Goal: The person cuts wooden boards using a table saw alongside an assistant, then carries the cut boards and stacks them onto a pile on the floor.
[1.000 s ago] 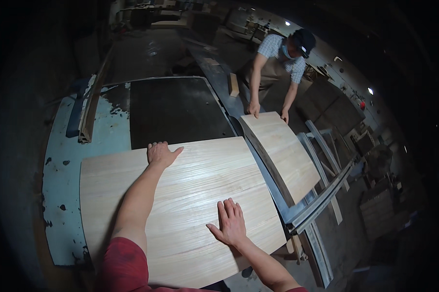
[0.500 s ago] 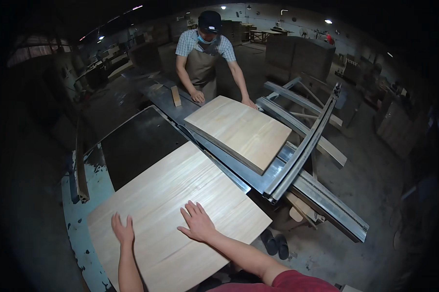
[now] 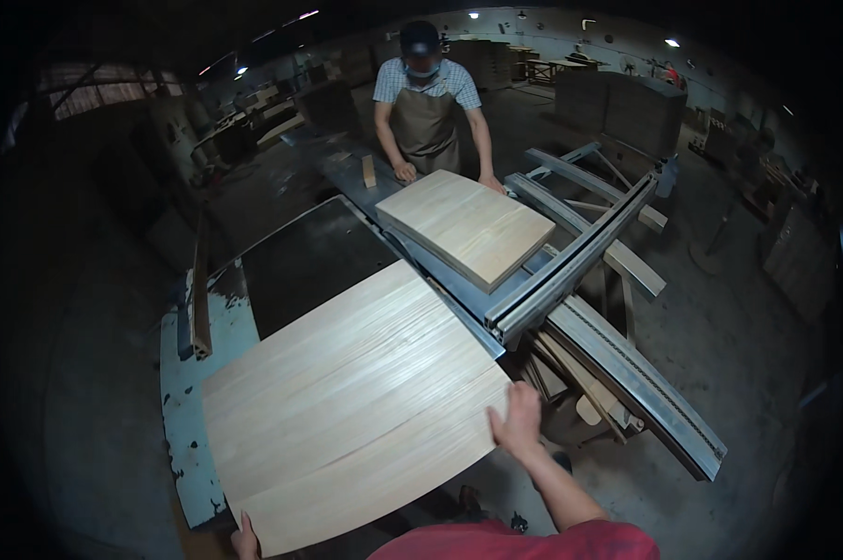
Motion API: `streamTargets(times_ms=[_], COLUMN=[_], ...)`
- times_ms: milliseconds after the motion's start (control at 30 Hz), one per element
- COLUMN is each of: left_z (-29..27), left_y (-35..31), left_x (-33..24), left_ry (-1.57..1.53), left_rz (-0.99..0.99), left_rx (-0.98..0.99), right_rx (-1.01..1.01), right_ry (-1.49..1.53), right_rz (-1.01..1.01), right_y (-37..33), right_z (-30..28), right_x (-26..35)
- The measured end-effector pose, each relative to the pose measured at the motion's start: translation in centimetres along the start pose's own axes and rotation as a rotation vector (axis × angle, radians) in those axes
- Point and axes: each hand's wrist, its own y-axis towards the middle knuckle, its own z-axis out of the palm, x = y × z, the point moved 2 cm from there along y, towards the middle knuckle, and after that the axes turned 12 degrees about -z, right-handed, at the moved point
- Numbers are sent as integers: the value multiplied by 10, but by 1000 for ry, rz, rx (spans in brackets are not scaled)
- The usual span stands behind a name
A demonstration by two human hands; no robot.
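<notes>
A big pale board [image 3: 356, 401] is laid across the worktop [image 3: 319, 252], and its near end is left poking out past it. Much of the worktop is hidden underneath. The board's right edge, by the corner, is grasped by the right hand [image 3: 520, 422], with the thumb on top. Its fingers [image 3: 526, 392] are a bit blurred, and their tips are hard to see. The left hand [image 3: 243, 541] is seen by the near left corner, but most of it is cut off by the bottom of the view. Whether its fingers are closed on the wood cannot be told.

Farther off, a smaller board [image 3: 468, 224] is set beside a long metal rail [image 3: 580, 252]. It cannot be told if it is one thick board or a few in a pile. Its far side is faced by a co-worker [image 3: 426, 112], whose legs are mostly hidden. A wood block [image 3: 368, 172] is stood nearby. Under the big board, some dark shapes [image 3: 468, 501] are too dim to be named.
</notes>
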Motion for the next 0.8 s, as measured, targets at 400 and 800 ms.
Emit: streamTargets(times_ms=[400, 800], left_z=[-64, -137], left_y=[-77, -222], left_x=[144, 310], left_ry=[-261, -503], left_rz=[-143, -109], left_rx=[322, 498], right_rx=[452, 422], right_ry=[99, 96], right_rz=[536, 534], right_y=[-68, -223], right_z=[-104, -237], right_x=[-61, -62])
